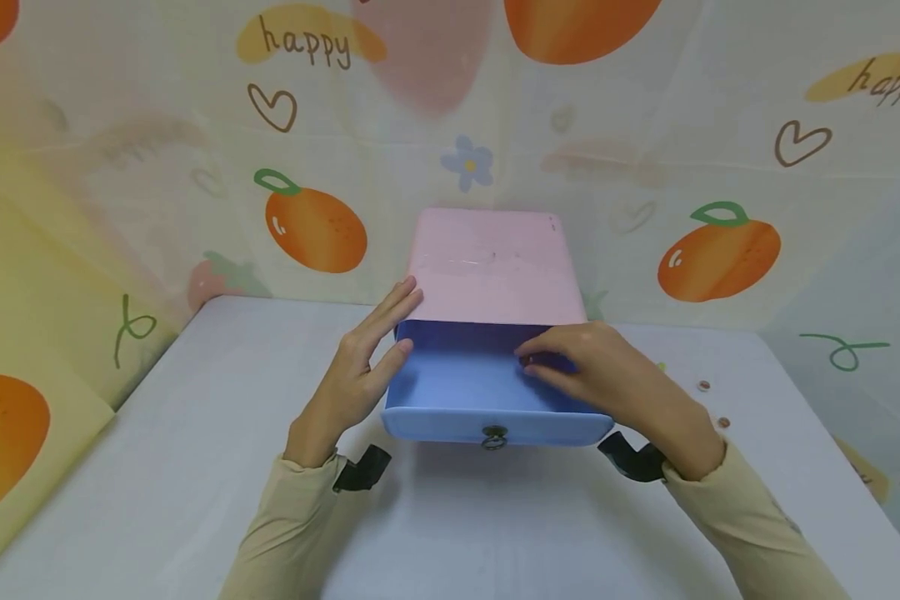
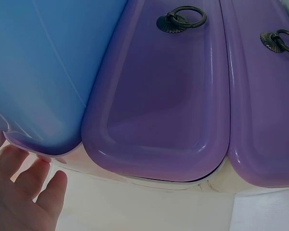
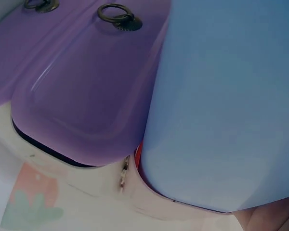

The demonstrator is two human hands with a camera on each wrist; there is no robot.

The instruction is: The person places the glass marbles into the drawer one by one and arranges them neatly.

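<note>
A small chest with a pink top (image 1: 495,258) has its light-blue top drawer (image 1: 465,379) pulled out. My left hand (image 1: 352,379) rests against the chest's left side with its fingers extended and its thumb at the drawer's edge. Inside the drawer's right part, my right hand (image 1: 611,375) pinches a small dark reddish-brown piece (image 1: 526,361) between thumb and fingers; its kind is too small to tell. A ring pull (image 1: 494,437) hangs on the drawer front. Two purple drawers (image 2: 159,96) below stay closed, seen in both wrist views.
Two small round brownish pieces, one nearer the back (image 1: 703,386) and one nearer the front (image 1: 723,422), lie on the white tabletop (image 1: 495,533) right of the chest. A bit of something yellow-green (image 1: 662,367) shows behind my right wrist. A printed cloth (image 1: 465,108) hangs behind.
</note>
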